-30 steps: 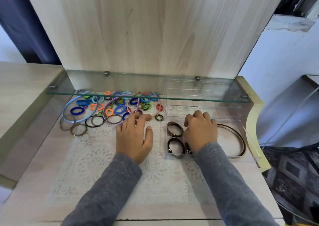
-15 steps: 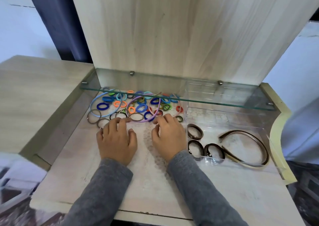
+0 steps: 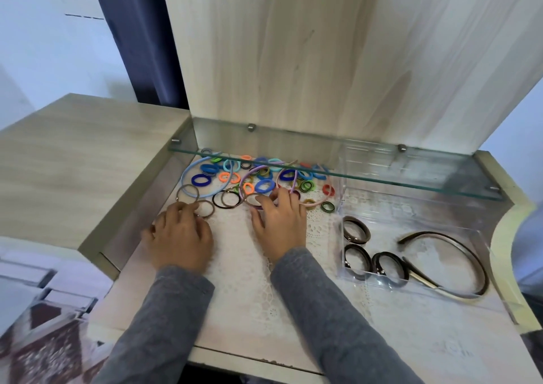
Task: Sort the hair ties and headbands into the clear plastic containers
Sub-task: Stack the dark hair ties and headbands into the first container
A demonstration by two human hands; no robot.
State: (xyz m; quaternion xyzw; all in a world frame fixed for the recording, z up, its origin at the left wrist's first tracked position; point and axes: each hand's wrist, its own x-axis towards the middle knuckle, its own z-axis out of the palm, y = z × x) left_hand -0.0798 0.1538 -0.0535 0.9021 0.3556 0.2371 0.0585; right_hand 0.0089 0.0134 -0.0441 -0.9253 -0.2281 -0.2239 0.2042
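A mat (image 3: 241, 281) lies on the table (image 3: 382, 339); behind it stands a panel (image 3: 293, 60), with a shelf (image 3: 411, 178) jutting from it above the table's rear; a counter (image 3: 88, 154) adjoins on the left. A pile of ties (image 3: 264, 181) lies at the rear left, partly under the shelf. The left hand (image 3: 180, 238) rests on the mat at the pile's near left edge; the right hand (image 3: 279, 225) is beside it, fingertips on the pile's near edge. Right of the hands a small box (image 3: 340, 266) holds three ties; a headband (image 3: 458, 245) lies just right of them; a rear box (image 3: 367, 160) stands under the shelf.
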